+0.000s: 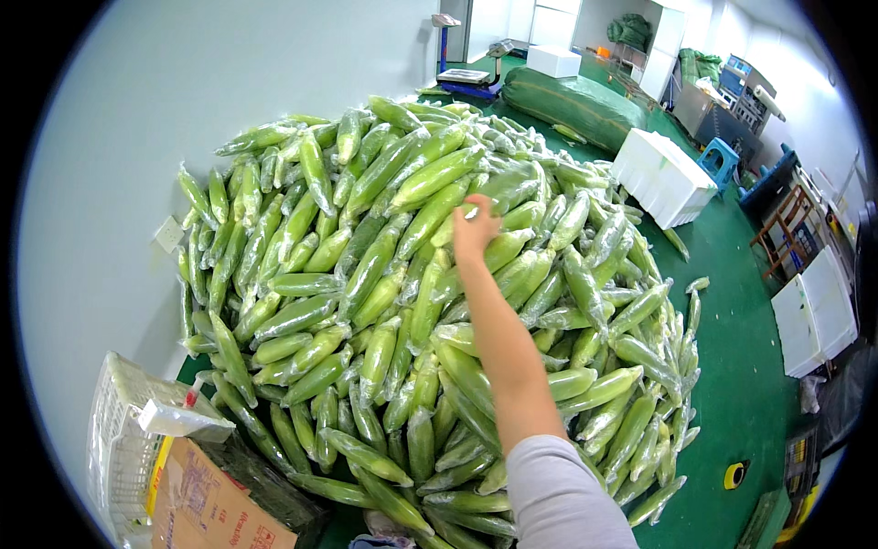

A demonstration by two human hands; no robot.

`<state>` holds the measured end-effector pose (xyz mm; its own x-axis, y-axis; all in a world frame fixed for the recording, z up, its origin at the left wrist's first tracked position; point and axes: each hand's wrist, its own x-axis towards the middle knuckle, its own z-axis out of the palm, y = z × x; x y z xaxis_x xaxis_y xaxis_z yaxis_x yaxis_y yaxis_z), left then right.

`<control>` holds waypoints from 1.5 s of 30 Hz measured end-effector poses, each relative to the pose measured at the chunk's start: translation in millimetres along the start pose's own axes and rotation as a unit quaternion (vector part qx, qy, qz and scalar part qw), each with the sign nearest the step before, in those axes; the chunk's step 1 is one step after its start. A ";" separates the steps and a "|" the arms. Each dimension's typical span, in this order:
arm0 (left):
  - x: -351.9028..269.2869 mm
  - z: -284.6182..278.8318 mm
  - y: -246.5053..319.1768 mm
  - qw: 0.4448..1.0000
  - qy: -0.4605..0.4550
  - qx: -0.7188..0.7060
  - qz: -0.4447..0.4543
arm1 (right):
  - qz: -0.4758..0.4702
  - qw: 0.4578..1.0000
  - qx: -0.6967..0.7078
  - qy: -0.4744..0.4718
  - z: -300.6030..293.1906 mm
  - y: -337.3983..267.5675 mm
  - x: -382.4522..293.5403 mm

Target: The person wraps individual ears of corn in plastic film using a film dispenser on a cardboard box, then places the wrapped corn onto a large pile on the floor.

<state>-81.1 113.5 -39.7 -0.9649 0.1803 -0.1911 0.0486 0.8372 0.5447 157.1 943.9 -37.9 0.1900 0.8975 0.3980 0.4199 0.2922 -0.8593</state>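
A large heap of green-husked ears of corn (pixel 374 274), each wrapped in clear plastic film, rises before me against the wall. My right hand (pixel 478 228) reaches over the upper middle of the heap, its fingers curled. Just beyond the fingers is a motion-blurred ear of corn (pixel 509 187); whether the hand grips it or is apart from it cannot be made out. Several wrapped ears lie under and beside the hand and bare forearm, pointing in many directions. My left hand is out of view.
At lower left stand a white plastic basket (pixel 120 412) and a cardboard box (pixel 206 504). Beyond the heap are a platform scale (pixel 470 77), a long green sack (pixel 576 106) and a white foam box (pixel 662 175). A yellow tape roll (pixel 735 475) lies on the green floor (pixel 734 398).
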 end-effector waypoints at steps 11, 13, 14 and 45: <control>-13.7 -7.5 -0.8 1.000 0.011 0.007 -0.008 | 0.137 0.899 -0.407 -0.087 -188.5 26.9 100.2; -10.1 6.6 2.9 1.000 -0.002 0.002 0.002 | -0.027 0.909 -0.407 -0.083 -198.9 58.4 100.4; -9.3 14.5 5.2 1.000 -0.008 -0.002 0.006 | -0.187 0.894 -0.397 -0.087 -206.9 72.0 102.5; -35.7 -10.0 -7.2 1.000 -0.009 -0.006 0.027 | -0.066 0.829 -0.488 -0.263 -311.0 142.6 -57.4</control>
<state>-49.7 95.8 -28.6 -0.9562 0.2342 -0.1756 0.0971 0.8197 0.5645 482.0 831.3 -83.3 -0.2195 0.9742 0.0517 0.9739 0.2219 -0.0471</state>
